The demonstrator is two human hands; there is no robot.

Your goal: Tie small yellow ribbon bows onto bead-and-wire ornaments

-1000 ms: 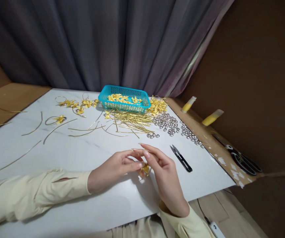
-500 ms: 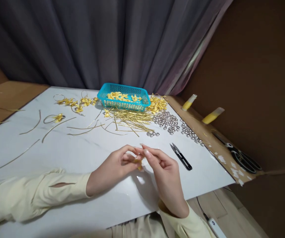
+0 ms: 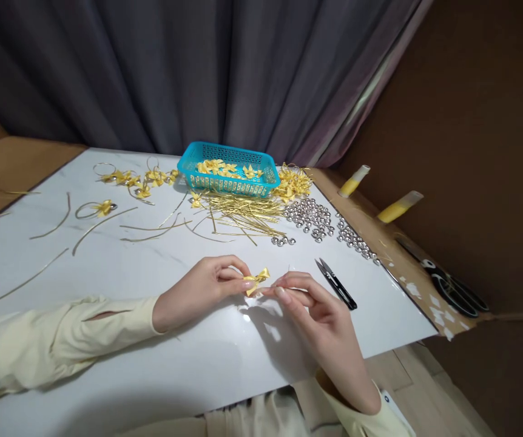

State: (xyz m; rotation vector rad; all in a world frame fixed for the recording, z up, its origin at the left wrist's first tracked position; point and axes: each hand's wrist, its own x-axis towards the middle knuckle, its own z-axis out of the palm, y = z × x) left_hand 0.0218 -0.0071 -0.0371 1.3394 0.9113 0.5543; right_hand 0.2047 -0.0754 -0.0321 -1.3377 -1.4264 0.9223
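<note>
Between the thumb and fingers of my left hand (image 3: 204, 288) is a small yellow ribbon flower (image 3: 258, 280), held just above the white tabletop. My right hand (image 3: 327, 318) is close beside it on the right, thumb and fingers pinched together; what they hold is too small to make out. Black thread snips (image 3: 337, 284) lie to the right of my right hand. Beyond both hands, gold cords (image 3: 243, 212) are heaped in front of a turquoise basket (image 3: 229, 188) with more yellow ribbon flowers (image 3: 218, 168) in it.
Silver beads (image 3: 309, 217) lie scattered at the right. Several finished-looking flower loops (image 3: 104, 208) and loose cords (image 3: 102, 229) are at the left. Two tubes with yellow contents (image 3: 355, 181) and large black scissors (image 3: 455, 288) rest along the right cardboard edge. A grey curtain (image 3: 152, 73) hangs behind.
My hands have moved apart slightly, the right one shifting right and down. The yellow ribbon flower, mostly covered before, now shows at my left fingertips. The view has shifted a little.
</note>
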